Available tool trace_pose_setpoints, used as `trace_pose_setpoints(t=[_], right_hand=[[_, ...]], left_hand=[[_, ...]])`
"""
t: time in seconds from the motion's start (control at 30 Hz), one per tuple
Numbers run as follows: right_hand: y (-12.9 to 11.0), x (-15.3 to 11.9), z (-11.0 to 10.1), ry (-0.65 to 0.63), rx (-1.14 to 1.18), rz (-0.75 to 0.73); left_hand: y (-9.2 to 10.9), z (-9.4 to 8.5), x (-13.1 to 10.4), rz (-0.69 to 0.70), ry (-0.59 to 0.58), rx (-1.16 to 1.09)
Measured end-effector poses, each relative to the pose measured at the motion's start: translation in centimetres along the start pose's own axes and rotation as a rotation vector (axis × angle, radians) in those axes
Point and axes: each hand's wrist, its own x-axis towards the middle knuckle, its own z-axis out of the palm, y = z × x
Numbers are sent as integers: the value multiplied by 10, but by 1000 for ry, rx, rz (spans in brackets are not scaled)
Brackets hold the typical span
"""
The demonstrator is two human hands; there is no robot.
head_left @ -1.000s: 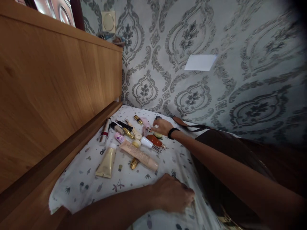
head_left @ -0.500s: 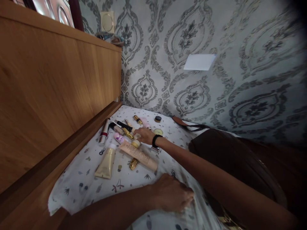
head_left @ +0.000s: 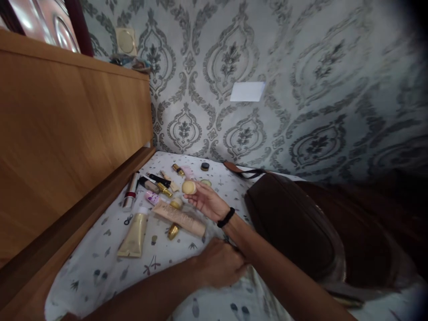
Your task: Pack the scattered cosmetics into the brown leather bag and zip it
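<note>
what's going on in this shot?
A person's right hand, with a black band at the wrist, holds up a small round pale-yellow item above a patterned sheet. The left hand is down low near the sheet, back up; whether it holds anything can't be seen. Loose cosmetics lie to the left of the right hand, including a beige tube and a gold-coloured tube. A dark brown bag sits to the right.

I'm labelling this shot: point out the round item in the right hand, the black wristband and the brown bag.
Round item (head_left: pixel 189 187): head view, its pale face.
Black wristband (head_left: pixel 226 217): head view, its middle.
Brown bag (head_left: pixel 290 223): head view, its side.
</note>
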Motion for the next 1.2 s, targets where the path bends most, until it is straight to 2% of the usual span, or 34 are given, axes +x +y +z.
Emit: trace_pose_setpoints(t=[0.1, 0.2, 0.3, 0.4, 0.6, 0.77, 0.93, 1.1, 1.2], right_hand=[[-14, -21, 6, 11, 296, 45], [-34, -46, 9, 0, 290, 17], [-59, -77, 8, 27, 120, -69], [-84, -111, 3, 98, -166, -182], [-123, -176, -9, 327, -758, -395], [-149, -217, -24, 441, -1080, -479], [-170, -251, -48, 525, -1205, -506], [-186, -278, -80, 575, -1128, -444], [-193, -289, -97, 566, -1097, -413]], left_hand=[[-2, 5, 0, 25, 39, -23], [-2, 6, -1, 23, 53, -47], [-1, 4, -2, 4, 53, -54], [0, 3, -3, 24, 64, -55], [0, 8, -4, 54, 138, -41], [2, 7, -7, 68, 190, -67], [6, 4, -6, 63, 209, -77], [2, 11, -7, 48, 256, -79], [-5, 15, -7, 103, 305, -61]])
